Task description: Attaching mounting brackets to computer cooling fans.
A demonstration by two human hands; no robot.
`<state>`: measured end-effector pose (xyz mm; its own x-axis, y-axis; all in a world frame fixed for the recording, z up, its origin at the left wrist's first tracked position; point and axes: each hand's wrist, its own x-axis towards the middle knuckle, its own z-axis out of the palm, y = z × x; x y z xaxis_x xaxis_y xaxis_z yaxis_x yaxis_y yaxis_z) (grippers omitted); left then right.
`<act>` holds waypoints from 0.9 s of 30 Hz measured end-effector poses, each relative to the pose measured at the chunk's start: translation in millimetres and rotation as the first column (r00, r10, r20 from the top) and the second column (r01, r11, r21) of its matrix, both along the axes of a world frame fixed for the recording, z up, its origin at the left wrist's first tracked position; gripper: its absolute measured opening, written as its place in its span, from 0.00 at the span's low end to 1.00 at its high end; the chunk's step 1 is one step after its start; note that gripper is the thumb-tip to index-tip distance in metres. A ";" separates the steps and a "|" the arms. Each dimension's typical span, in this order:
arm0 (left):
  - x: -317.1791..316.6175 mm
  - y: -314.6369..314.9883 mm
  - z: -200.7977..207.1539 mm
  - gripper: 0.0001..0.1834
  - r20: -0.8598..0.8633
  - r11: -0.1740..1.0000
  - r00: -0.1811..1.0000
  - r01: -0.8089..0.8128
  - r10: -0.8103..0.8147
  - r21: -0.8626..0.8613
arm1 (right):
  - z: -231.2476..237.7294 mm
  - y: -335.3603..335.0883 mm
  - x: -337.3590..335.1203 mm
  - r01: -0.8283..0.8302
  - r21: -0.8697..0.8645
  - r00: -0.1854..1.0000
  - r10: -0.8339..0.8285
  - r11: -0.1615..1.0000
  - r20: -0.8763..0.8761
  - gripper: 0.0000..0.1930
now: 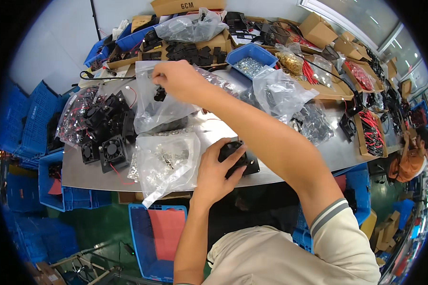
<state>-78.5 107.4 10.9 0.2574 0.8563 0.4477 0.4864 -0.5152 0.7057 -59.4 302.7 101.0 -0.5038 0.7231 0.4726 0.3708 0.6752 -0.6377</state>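
Note:
My left hand (215, 168) is wrapped over a black cooling fan (253, 167) lying near the front edge of the metal table; its palm covers part of the frame. Crossing over to the left, my right hand (183, 81) is above an opened clear plastic bag (150, 102). Its fingers are curled together, and what they hold, if anything, is hidden. A small black part (160, 93) shows just below those fingers. Closer to me lies another clear bag (169, 161) with small metal pieces in it. Several black fans (112, 149) with red wires are heaped at the left.
A blue bin (252, 59) of small metal parts stands at the back, beside cardboard trays of black pieces (190, 53). More clear bags (280, 92) lie right of centre. A blue crate (145, 242) sits below the table's front edge. Another person (409, 159) is far right.

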 end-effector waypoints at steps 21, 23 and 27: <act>-0.3 -1.2 4.1 0.29 -0.032 0.999 0.999 -0.010 0.009 -0.053 | -1.9 -119.4 167.5 -0.141 -0.613 0.960 -0.044 0.777 -0.277 0.08; 1.7 -1.3 5.2 0.29 -0.031 0.999 1.000 -0.005 0.003 -0.049 | -10.0 -138.5 186.9 -0.019 -0.605 0.976 -0.117 0.796 -0.184 0.08; 1.7 -2.0 2.1 0.31 -0.034 0.999 0.999 -0.004 0.003 -0.054 | -33.1 -164.6 202.1 -0.060 -0.794 0.947 -0.217 0.605 -0.236 0.08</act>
